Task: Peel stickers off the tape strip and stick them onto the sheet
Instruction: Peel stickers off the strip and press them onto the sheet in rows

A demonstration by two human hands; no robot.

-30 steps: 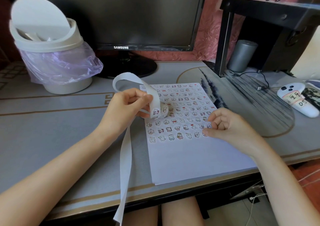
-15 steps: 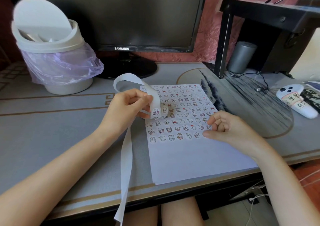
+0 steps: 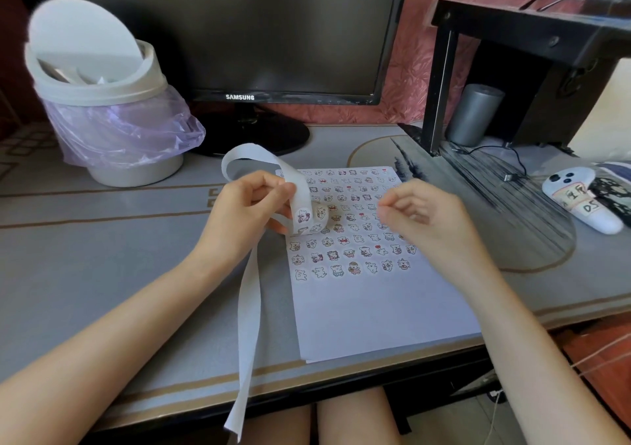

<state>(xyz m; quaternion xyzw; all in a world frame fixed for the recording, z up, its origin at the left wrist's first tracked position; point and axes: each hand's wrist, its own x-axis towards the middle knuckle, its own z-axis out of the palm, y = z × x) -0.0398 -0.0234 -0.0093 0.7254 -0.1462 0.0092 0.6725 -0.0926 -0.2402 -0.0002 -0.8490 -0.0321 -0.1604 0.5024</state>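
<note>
— Where was the tape strip at that moment?
— My left hand (image 3: 249,212) pinched the tape strip (image 3: 251,308) just over the left edge of the sheet (image 3: 375,308). It looped up behind my fingers, and its blank tail trailed down the sheet's left side and off the front of the worktop (image 3: 102,257).
— And the other hand?
— My right hand (image 3: 423,216) hovered above the sheet's upper rows, right of the loop. Its fingers were curled, with thumb and forefinger tips close. It was blurred, so I couldn't tell whether anything tiny sat between them.
— How would the stuff handle?
— I judged the strip to be thin, limp paper, nearly weightless, bending wherever I let it. The stickers (image 3: 302,215) on the curl facing the sheet looked small and flimsy, apt to crease or cling to a fingertip. I reckoned the place to take one was its edge at the bend, lifted gently with a nail
</note>
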